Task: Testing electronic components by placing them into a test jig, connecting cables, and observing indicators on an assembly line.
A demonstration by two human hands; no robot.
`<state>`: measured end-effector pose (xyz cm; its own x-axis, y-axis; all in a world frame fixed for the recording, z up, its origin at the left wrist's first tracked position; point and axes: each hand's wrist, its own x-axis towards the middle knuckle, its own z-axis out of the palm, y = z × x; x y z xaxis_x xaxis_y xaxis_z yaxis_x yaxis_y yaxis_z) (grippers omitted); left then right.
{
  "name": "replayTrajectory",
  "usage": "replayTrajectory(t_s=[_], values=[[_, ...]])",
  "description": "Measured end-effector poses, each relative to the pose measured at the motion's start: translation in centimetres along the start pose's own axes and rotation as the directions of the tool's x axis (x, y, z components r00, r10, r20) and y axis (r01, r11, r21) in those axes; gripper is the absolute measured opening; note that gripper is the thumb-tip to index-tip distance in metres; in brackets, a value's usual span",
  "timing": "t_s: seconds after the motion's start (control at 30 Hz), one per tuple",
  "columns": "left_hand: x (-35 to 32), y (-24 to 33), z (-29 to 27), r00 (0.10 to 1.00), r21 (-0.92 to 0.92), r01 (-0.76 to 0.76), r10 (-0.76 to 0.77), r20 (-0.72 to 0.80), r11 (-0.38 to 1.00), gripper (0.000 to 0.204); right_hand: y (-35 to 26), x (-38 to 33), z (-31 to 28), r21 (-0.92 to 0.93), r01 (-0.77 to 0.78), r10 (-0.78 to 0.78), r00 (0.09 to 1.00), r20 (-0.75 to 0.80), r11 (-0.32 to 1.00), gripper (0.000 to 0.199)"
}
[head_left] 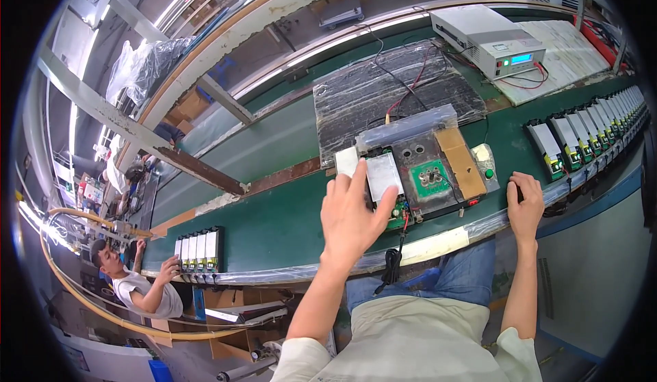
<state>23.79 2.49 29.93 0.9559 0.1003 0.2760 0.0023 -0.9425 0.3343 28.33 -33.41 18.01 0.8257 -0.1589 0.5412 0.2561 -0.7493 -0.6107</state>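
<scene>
My left hand [352, 214] has its fingers spread over a power supply unit with a white metal plate [384, 176] and an exposed circuit board [397, 212]. The index fingertip and thumb lie at the plate's edges. This unit sits at the left of a black test fixture [428, 207], which carries a green board [430, 179] with a round connector and a brown panel [460, 163]. A bundled black cord [391, 267] hangs over the bench edge below. Beyond the fixture's right side, my right hand [525, 200] is curled near the bench edge; what its fingers hold, if anything, is hidden.
A long row of similar units [582, 132] lines the right of the green bench [274, 235]. Several more units [198, 248] stand at left, where a co-worker's hand [169, 270] touches one. A grey meter [489, 40] with a blue display sits behind, its leads running toward the fixture.
</scene>
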Motion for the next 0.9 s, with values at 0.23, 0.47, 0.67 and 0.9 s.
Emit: replayTrajectory(t_s=[0.23, 0.47, 0.67, 0.9], values=[[-5.0, -3.6, 1.0, 0.988, -0.359, -0.147, 0.117, -0.105, 0.922, 0.094, -10.4, 6.8, -0.1, 0.397, 0.09, -0.184, 0.961, 0.206, 0.913, 0.022], [-6.0, -4.6, 5.4, 0.963, -0.471, -0.123, -0.01, -0.269, 0.874, 0.098, -17.0, 13.0, 13.3, 0.214, 0.482, -0.521, 0.701, 0.488, 0.85, 0.045], [-6.0, -4.2, 4.9, 0.957, -0.628, -0.011, -0.175, -0.233, 0.778, 0.098, -20.2, 14.7, 15.6, 0.023, 0.448, -0.318, 0.597, 0.737, 0.894, 0.046], [-5.8, -2.3, 5.0, 0.929, -0.534, -0.052, -0.156, -0.337, 0.844, 0.103, -21.7, 16.0, 14.8, 0.014, 0.389, -0.24, 0.538, 0.808, 0.921, 0.049]])
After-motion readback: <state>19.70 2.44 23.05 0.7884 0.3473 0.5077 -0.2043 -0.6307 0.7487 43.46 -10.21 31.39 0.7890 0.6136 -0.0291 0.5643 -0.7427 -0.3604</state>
